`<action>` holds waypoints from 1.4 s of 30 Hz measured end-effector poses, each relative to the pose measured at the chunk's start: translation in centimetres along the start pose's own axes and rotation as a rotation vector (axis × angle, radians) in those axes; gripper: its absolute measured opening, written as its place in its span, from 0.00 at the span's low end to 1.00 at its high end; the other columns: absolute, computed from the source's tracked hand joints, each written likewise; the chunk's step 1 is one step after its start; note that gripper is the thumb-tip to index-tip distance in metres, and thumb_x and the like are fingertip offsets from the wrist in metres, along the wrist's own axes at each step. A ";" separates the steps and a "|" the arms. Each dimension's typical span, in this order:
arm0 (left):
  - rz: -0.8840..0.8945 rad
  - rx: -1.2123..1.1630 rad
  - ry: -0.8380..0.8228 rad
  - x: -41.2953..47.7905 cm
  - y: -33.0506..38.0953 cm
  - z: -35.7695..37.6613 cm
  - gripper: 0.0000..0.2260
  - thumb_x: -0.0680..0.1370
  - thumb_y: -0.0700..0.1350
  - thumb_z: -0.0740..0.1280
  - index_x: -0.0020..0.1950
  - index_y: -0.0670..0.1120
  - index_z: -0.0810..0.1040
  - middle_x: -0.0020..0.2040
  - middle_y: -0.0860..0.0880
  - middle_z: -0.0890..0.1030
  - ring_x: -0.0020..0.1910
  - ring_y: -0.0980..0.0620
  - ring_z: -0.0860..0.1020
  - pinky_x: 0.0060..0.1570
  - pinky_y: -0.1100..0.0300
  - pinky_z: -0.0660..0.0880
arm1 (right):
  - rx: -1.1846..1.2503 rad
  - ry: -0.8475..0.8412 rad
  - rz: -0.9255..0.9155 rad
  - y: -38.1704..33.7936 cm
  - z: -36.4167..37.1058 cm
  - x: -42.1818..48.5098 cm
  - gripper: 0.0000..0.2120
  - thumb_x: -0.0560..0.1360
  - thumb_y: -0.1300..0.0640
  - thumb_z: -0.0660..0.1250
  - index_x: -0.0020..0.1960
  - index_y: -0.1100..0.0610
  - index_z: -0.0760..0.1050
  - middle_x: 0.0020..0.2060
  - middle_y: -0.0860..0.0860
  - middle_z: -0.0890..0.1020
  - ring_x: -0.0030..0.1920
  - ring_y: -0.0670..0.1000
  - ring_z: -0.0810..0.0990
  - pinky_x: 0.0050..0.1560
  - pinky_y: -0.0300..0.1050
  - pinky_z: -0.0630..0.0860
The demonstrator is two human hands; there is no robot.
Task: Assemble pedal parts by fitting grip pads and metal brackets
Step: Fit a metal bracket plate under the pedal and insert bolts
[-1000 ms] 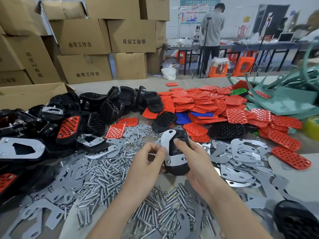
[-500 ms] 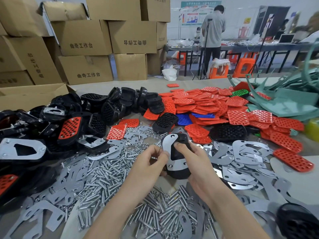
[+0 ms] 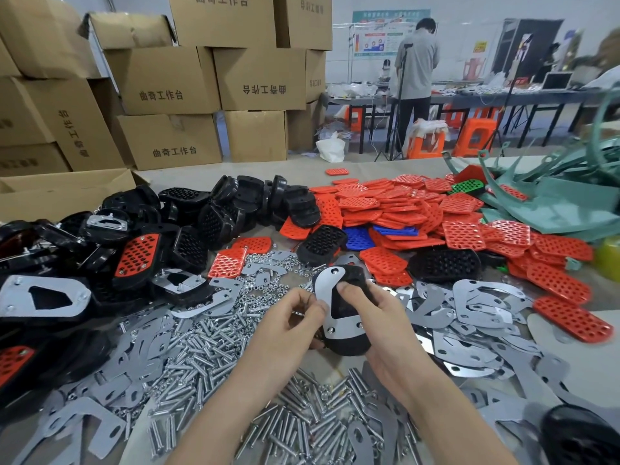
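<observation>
A black pedal body (image 3: 347, 344) with a grey metal bracket (image 3: 327, 283) laid on its underside is held above the table's middle. My right hand (image 3: 375, 317) grips it from the right, thumb pressed on the black centre. My left hand (image 3: 288, 323) pinches at the bracket's left edge with thumb and fingers; whether something small sits between them is hidden. Loose metal brackets (image 3: 476, 303) lie to the right, red grip pads (image 3: 466, 234) behind them, black pedal bodies (image 3: 208, 209) at the left.
Bolts (image 3: 201, 360) and small nuts (image 3: 268, 286) cover the table in front of and left of my hands. Finished pedals (image 3: 137, 255) pile at far left. Cardboard boxes (image 3: 167, 82) stack behind. Green frames (image 3: 553, 199) lie far right. A person (image 3: 416, 68) stands at a distant bench.
The pedal has tilted slightly and my left fingers have closed in against the bracket's left edge. My right hand keeps the same grip.
</observation>
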State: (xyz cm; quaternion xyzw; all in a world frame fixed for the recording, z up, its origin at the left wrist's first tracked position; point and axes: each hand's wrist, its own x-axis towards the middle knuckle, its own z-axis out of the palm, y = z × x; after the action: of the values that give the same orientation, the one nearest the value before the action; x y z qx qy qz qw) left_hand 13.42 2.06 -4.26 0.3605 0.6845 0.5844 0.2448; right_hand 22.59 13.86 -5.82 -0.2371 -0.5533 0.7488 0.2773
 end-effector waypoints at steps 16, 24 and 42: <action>0.018 -0.005 -0.064 -0.3 0.3 0.0 0.14 0.83 0.46 0.65 0.37 0.54 0.75 0.33 0.58 0.80 0.35 0.59 0.80 0.37 0.68 0.76 | 0.020 0.083 -0.005 -0.1 0.4 -0.2 0.06 0.78 0.49 0.72 0.47 0.50 0.86 0.43 0.58 0.88 0.39 0.54 0.85 0.42 0.51 0.82; 0.026 -0.033 -0.014 -0.1 -0.1 0.5 0.14 0.77 0.60 0.62 0.42 0.53 0.80 0.36 0.54 0.83 0.36 0.58 0.81 0.35 0.66 0.76 | 0.023 0.075 0.007 0.0 0.3 -0.2 0.06 0.80 0.50 0.71 0.48 0.50 0.86 0.44 0.58 0.88 0.39 0.55 0.86 0.39 0.50 0.83; 0.013 0.035 0.060 0.6 -1.2 0.2 0.15 0.82 0.51 0.66 0.41 0.42 0.75 0.39 0.40 0.82 0.35 0.49 0.82 0.36 0.56 0.80 | 0.109 -0.031 0.124 -0.4 -0.3 -0.3 0.16 0.71 0.46 0.73 0.53 0.52 0.87 0.53 0.59 0.88 0.52 0.59 0.87 0.58 0.58 0.82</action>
State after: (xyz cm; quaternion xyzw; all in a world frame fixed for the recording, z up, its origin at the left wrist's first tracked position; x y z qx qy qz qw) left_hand 12.97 2.55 -5.40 0.3513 0.6994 0.5845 0.2141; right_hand 23.05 13.94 -5.51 -0.2437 -0.5000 0.7973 0.2342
